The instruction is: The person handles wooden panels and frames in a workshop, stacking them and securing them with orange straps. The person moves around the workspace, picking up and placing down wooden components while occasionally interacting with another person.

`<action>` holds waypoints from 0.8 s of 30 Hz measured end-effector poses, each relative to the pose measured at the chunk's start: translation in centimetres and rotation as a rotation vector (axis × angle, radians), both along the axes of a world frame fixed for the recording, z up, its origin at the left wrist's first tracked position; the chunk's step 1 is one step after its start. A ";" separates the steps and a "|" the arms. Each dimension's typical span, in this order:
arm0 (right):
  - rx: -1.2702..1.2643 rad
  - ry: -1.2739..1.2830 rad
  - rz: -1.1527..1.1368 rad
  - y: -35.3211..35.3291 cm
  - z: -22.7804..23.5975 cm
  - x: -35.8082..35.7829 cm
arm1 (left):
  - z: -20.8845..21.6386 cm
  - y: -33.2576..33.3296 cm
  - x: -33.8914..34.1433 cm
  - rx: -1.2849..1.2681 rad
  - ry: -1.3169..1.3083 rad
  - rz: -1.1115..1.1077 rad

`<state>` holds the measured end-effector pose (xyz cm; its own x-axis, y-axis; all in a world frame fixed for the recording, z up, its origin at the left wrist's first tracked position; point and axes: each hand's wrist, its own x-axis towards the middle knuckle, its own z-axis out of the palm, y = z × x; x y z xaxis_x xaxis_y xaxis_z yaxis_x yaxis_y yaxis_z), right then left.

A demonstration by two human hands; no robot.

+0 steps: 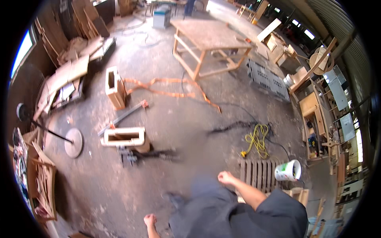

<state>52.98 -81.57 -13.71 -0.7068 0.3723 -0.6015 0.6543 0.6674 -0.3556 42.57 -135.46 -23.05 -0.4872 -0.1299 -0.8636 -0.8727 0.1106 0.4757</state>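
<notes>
My left hand [150, 219] hangs low at my left side, fingers curled, with nothing showing in it. Farther forward, my right hand [226, 177] is bent in front of my body, loosely closed and holding nothing visible. Neither hand touches any object. Ahead on the left, a hollow wooden box frame [124, 137] lies with its opening upward, and a dark clamp [127, 156] sits at its near side. Beyond it stands a second, upright wooden box frame [115, 89]. A long bar clamp [124, 116] with orange ends lies between them.
Orange strapping [158, 81] trails across the concrete floor. A wooden table [210, 33] stands ahead. A grey plastic pallet [268, 80], coiled yellow cord [257, 141], slatted wood [260, 172] and a white bucket [287, 170] are right. A round-based stand [74, 142] is left.
</notes>
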 end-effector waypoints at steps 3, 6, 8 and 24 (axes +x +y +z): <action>-0.065 0.133 -0.157 -0.6 0.1 -1.8 | -0.7 1.2 -5.5 -0.043 0.001 -0.068; -0.087 0.026 -0.207 -0.2 -1.9 -2.5 | -1.7 2.9 -9.3 -0.081 0.040 -0.173; -0.058 -0.070 -0.174 0.5 -3.9 -3.0 | -2.1 4.5 -11.9 -0.126 0.068 -0.241; -0.455 0.137 -0.536 17.8 -1.7 -28.4 | 7.7 18.7 -29.3 -0.582 0.159 -0.559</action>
